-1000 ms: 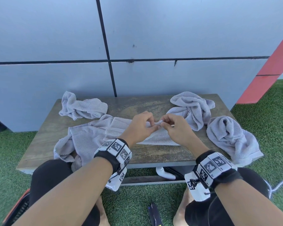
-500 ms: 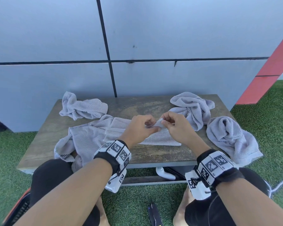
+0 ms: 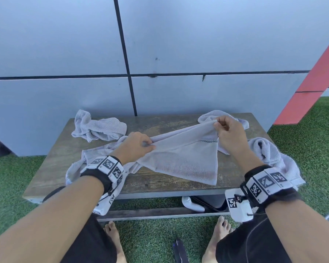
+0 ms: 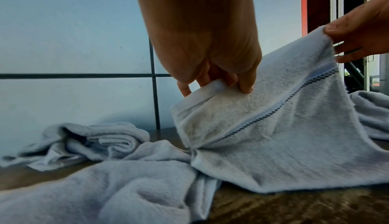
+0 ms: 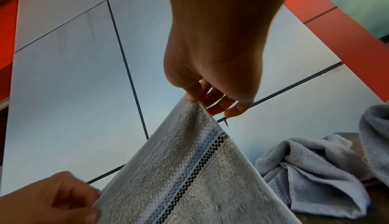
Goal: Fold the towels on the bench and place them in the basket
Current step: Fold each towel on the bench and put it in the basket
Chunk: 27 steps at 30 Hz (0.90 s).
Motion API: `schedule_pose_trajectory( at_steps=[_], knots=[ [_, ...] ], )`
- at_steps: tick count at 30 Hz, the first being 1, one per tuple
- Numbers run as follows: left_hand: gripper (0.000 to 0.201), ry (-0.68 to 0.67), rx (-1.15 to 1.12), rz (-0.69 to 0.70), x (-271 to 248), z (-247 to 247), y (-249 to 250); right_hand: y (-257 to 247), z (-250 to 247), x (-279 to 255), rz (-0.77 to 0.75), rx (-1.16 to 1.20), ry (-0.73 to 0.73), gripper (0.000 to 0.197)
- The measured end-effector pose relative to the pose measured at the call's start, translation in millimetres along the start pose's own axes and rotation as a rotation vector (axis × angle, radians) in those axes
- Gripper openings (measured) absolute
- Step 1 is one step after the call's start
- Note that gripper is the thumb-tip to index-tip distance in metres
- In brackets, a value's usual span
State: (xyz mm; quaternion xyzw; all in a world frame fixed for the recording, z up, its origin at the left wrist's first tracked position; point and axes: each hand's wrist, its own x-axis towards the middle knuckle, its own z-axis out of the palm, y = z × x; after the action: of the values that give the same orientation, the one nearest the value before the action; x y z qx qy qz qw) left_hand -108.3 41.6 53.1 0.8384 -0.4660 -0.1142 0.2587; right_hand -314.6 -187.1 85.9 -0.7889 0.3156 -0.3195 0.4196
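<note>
Stretching the towel [image 3: 180,158] above the tabletop [image 3: 156,184], we pinch its top edge: left hand [image 3: 136,147] clamped at one corner, right hand [image 3: 229,132] at the other; bare wood lies beneath, crumpled towels [image 3: 99,128] around.

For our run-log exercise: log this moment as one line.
left hand: pinches towel edge | right hand: pinches corner, raised | towel: spread over bench

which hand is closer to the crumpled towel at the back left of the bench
Left. The left hand pinches the lifted towel just right of the crumpled towel. The right hand holds the other corner, far across the bench.
</note>
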Motion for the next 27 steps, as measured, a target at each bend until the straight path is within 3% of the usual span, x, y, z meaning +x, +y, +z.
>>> schedule_pose_trajectory(
  at_steps=[3,6,10,16,20,27],
  knots=[
    [0.016,0.004,0.040,0.026,-5,-19,-5,-2,-5,3,0.064,0.002,0.079,0.010],
    [0.024,-0.004,0.085,0.013,-11,-30,-1,-7,-7,4,0.093,-0.006,0.128,0.010],
    [0.037,0.077,0.147,0.121,-18,-37,5,-17,-12,2,0.112,0.040,0.144,0.013],
    [0.038,0.140,0.144,0.231,-31,-58,11,-28,-31,-7,0.142,0.018,0.170,0.013],
    [0.035,0.153,0.132,0.259,-38,-74,17,-34,-38,-9,0.141,-0.008,0.186,0.016],
    [0.022,0.094,0.299,0.301,-42,-101,29,-50,-49,-1,0.120,-0.003,0.216,0.019]
  ],
)
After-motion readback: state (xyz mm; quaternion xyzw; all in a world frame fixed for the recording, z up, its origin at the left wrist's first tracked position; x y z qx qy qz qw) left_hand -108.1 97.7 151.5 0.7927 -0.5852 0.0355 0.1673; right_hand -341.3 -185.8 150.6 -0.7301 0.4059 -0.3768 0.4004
